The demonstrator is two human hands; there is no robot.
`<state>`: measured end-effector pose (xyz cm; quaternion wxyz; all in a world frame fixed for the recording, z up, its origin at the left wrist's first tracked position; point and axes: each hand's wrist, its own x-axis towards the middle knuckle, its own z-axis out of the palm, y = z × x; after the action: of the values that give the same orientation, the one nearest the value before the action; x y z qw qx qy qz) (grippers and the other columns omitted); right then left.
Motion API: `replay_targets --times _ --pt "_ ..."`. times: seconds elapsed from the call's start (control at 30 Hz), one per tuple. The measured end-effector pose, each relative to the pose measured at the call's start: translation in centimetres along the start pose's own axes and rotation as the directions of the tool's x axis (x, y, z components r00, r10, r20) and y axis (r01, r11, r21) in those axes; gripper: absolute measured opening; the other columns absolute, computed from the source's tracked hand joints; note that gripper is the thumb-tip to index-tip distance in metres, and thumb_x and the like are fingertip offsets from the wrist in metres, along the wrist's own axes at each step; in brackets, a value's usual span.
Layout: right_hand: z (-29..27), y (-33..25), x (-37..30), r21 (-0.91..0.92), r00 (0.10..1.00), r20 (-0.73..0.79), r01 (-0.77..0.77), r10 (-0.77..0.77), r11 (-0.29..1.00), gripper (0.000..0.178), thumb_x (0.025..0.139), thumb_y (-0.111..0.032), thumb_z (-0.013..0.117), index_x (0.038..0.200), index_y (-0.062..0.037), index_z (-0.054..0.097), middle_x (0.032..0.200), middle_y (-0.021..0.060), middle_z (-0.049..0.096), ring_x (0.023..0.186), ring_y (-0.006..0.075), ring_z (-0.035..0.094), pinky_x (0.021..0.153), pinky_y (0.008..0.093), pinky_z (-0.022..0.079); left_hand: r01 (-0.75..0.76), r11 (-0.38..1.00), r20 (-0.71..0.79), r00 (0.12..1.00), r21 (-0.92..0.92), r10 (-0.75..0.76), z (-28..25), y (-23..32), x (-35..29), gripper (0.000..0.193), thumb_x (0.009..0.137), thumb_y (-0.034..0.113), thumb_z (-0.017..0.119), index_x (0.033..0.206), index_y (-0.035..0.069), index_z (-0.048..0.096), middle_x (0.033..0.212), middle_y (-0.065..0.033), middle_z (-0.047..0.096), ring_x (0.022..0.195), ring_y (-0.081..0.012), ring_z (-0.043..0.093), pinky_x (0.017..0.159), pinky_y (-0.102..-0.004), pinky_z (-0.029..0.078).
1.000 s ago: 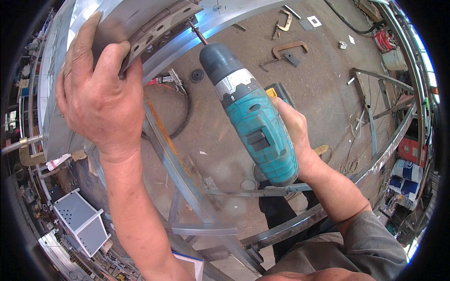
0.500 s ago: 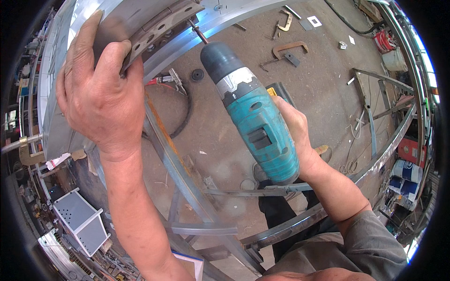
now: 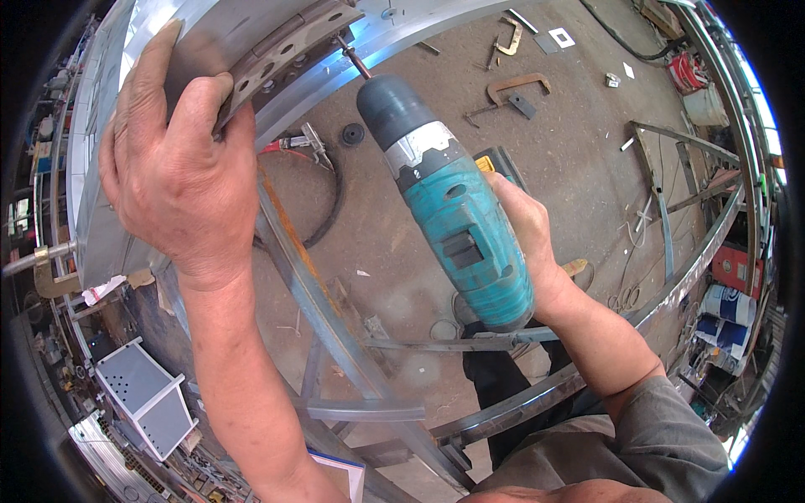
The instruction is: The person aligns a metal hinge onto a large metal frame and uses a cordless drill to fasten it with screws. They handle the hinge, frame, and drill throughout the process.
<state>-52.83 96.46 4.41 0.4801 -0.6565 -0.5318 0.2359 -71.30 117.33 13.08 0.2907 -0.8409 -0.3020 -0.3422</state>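
Observation:
My right hand (image 3: pixel 527 220) grips a teal and black cordless drill (image 3: pixel 463 239) from its right side. The drill slants up and to the left, and its thin bit (image 3: pixel 357 62) reaches the edge of a metal hinge (image 3: pixel 293 52) with a row of holes. My left hand (image 3: pixel 180 180) is closed round the near end of this hinge, with one finger stretched along a shiny sheet-metal panel (image 3: pixel 205 42). The hinge lies along the panel's edge. My fingers partly hide its near end, and I cannot tell whether the bit sits in a hole.
Steel frame bars (image 3: pixel 314 293) cross below my arms. On the floor lie a rusty C-clamp (image 3: pixel 520 84), another clamp (image 3: pixel 508 40), a black disc (image 3: pixel 352 134) and a hose (image 3: pixel 334 201). A grey perforated box (image 3: pixel 147 394) stands at lower left, a red bucket (image 3: pixel 686 75) at far right.
The drill's body has shifted very slightly to the left. My left hand keeps its place on the hinge.

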Motion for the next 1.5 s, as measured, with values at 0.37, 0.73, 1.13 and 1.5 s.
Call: replay_targets --times 0.37,0.73,1.13,1.5 --pt "-0.01 0.02 0.08 -0.001 1.0 -0.001 -0.002 0.002 1.0 0.045 0.073 -0.018 0.084 0.113 -0.0055 0.066 0.097 0.0147 0.072 0.089 0.0334 0.072 0.079 0.041 0.056 -0.043 0.996 0.069 0.997 0.079 0.037 -0.45 -0.41 0.16 0.016 0.08 0.03 0.087 0.089 0.025 0.075 0.14 0.0105 0.065 0.119 -0.0152 0.065 0.101 -0.0341 0.051" --pt "0.01 0.54 0.07 -0.052 0.998 0.006 0.057 -0.057 0.997 0.048 0.074 -0.018 0.083 0.116 -0.0053 0.065 0.1 0.0152 0.073 0.092 0.0341 0.072 0.08 0.0403 0.056 -0.048 0.996 0.079 0.996 0.073 0.042 -0.46 -0.54 0.05 0.015 0.08 0.03 0.086 0.089 0.025 0.075 0.14 0.0102 0.065 0.119 -0.0146 0.064 0.102 -0.0333 0.051" --pt "-0.4 0.59 0.03 -0.036 0.998 0.028 0.053 -0.052 0.998 0.05 0.073 -0.018 0.084 0.117 -0.0051 0.064 0.1 0.0154 0.072 0.091 0.0347 0.072 0.081 0.041 0.057 -0.049 0.996 0.075 0.996 0.072 0.043 -0.41 -0.57 0.06 0.015 0.08 0.03 0.087 0.089 0.026 0.075 0.139 0.0104 0.066 0.12 -0.0145 0.064 0.103 -0.0343 0.05" --pt "-0.47 0.58 0.17 -0.047 0.998 0.029 0.048 -0.047 0.998 0.051 0.074 -0.02 0.085 0.118 -0.0049 0.064 0.1 0.0156 0.072 0.092 0.0351 0.072 0.081 0.0415 0.056 -0.032 0.996 0.08 0.996 0.084 0.026 -0.49 -0.3 0.1 0.016 0.079 0.029 0.087 0.089 0.025 0.076 0.141 0.0101 0.065 0.12 -0.0159 0.065 0.102 -0.034 0.05"
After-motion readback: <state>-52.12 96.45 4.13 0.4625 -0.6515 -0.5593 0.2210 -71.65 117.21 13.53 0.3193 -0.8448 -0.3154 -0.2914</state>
